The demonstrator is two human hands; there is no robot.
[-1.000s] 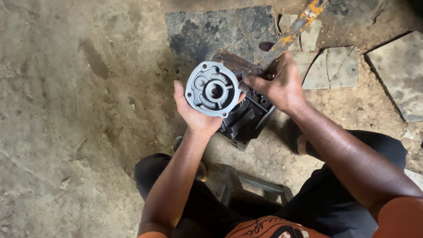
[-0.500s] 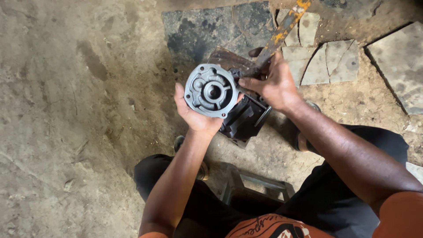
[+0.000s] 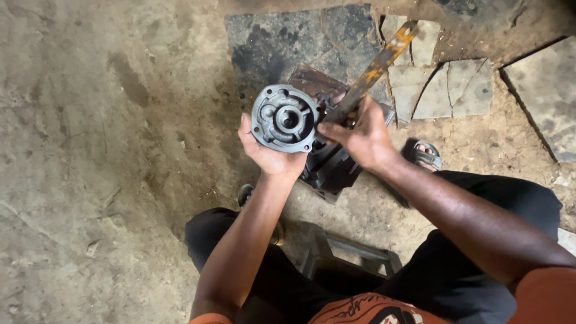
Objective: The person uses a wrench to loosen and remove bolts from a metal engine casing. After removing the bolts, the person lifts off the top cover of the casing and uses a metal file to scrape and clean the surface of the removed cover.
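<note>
My left hand holds up a round grey metal housing plate with a central bore and bolt holes around its rim, face toward me. My right hand grips a long rusty yellow-handled tool, its lower end against the right edge of the plate. Below both hands a black machine block rests on the ground, partly hidden by them.
I sit on a low metal stool over a dirt floor. Broken stone slabs and a dark oily patch lie ahead. My sandalled right foot is at right, my left foot below the left hand.
My right hand has shifted slightly, and the rusty tool now angles up to the right with its end at the plate's edge. The plate stays held in the left hand.
</note>
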